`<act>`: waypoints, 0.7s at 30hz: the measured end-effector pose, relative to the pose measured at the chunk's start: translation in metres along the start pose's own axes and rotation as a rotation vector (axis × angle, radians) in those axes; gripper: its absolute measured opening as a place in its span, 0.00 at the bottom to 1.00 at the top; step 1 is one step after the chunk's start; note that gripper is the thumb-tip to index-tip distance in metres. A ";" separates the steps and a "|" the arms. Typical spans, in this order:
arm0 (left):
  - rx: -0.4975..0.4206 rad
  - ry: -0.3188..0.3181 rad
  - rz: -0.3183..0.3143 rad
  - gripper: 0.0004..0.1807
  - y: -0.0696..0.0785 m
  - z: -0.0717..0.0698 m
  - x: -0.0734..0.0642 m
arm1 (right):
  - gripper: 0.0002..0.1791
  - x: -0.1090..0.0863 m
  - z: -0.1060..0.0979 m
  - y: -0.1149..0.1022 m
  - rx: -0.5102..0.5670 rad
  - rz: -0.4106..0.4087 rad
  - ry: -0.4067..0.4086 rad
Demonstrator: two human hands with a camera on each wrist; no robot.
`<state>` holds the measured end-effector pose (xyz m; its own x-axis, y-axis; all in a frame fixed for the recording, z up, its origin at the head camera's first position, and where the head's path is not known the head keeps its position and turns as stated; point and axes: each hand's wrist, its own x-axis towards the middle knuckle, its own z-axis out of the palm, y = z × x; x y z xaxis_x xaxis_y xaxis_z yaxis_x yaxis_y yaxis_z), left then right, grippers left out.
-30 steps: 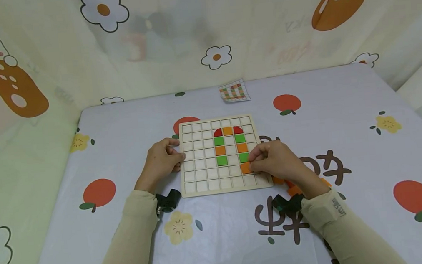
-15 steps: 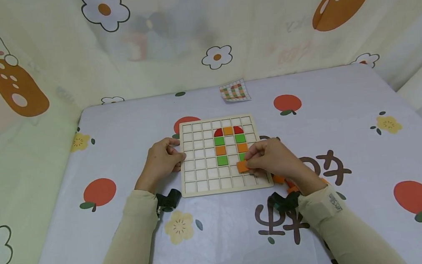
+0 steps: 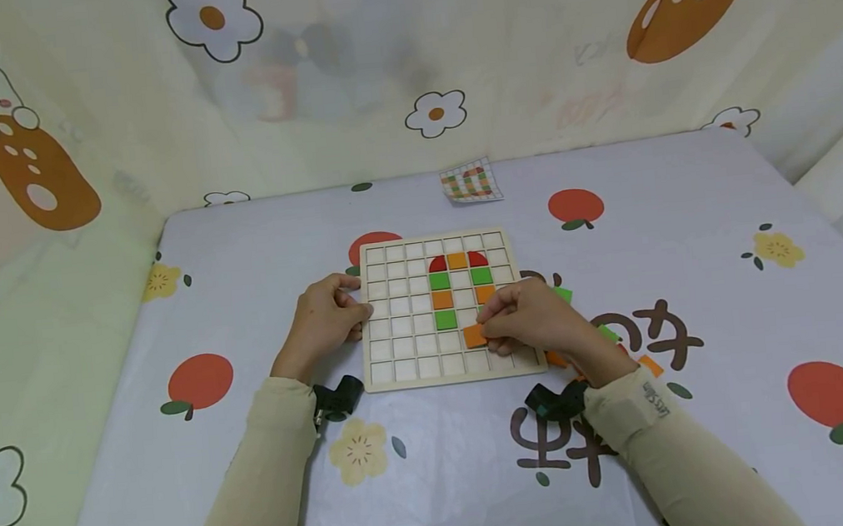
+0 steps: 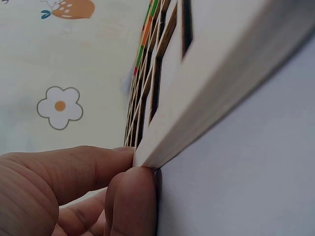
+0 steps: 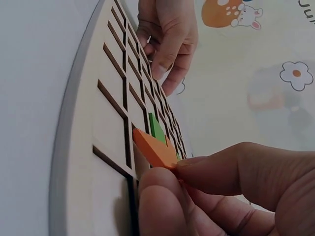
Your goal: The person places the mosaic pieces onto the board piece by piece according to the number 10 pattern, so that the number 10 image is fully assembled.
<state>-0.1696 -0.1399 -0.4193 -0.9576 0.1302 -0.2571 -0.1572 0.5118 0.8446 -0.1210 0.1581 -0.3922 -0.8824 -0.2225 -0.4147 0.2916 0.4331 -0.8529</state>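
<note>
A square wooden grid board lies on the table with red, orange and green tiles set in some cells. At its left edge my left hand grips the rim between thumb and fingers; the left wrist view shows the fingertips on the board's edge. My right hand pinches a square orange tile by its right side, over the lower rows. Seen from the right wrist, this tile is tilted over a cell, near a green tile in the grid. Some right-hand cells are hidden behind my hand.
Loose green tiles and orange tiles lie on the table right of the board, partly under my right wrist. A small printed pattern card lies behind the board, near the curtain.
My right hand has moved left with the orange tile, from the column under the right-hand green tiles toward the neighbouring column. My left hand keeps its place on the board's edge.
</note>
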 end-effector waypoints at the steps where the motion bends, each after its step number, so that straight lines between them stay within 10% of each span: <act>1: 0.000 0.000 0.001 0.22 0.000 0.000 0.000 | 0.09 0.000 0.000 0.000 0.001 0.001 0.002; 21: 0.002 -0.011 -0.008 0.23 0.005 0.007 0.002 | 0.06 -0.007 0.001 0.001 -0.056 0.024 0.034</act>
<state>-0.1706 -0.1315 -0.4192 -0.9537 0.1353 -0.2685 -0.1641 0.5141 0.8419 -0.1144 0.1592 -0.3904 -0.8878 -0.1818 -0.4229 0.2926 0.4865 -0.8233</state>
